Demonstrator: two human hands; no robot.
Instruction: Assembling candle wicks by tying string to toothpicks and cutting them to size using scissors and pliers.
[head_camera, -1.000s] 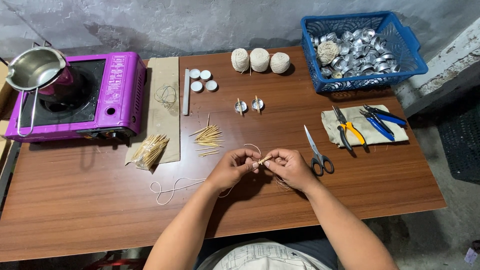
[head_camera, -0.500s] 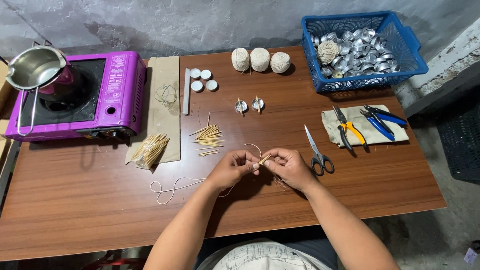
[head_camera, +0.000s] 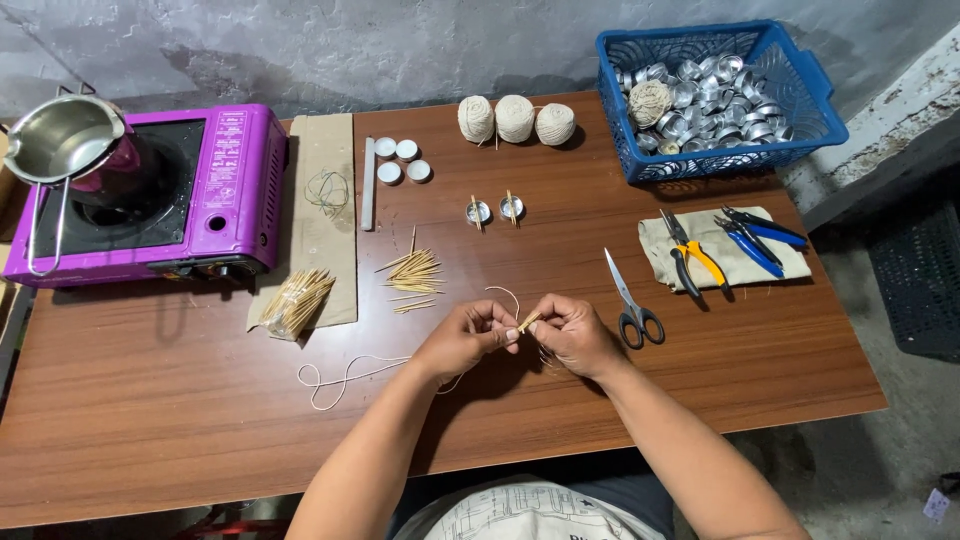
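At frame centre, left hand and right hand are pinching 1 small stick with string; positions are matching the earlier frame.

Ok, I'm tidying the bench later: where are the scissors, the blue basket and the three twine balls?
scissors (head_camera: 628, 300): head view, on the blades near the pivot.
blue basket (head_camera: 815, 85): head view, on its right wall.
twine balls (head_camera: 515, 118): head view, on the middle ball.

A: what kind of place is this?
B: small home craft workshop: wooden bench, purple camping stove, pliers, blue basket of metal cups (rough concrete wall behind).
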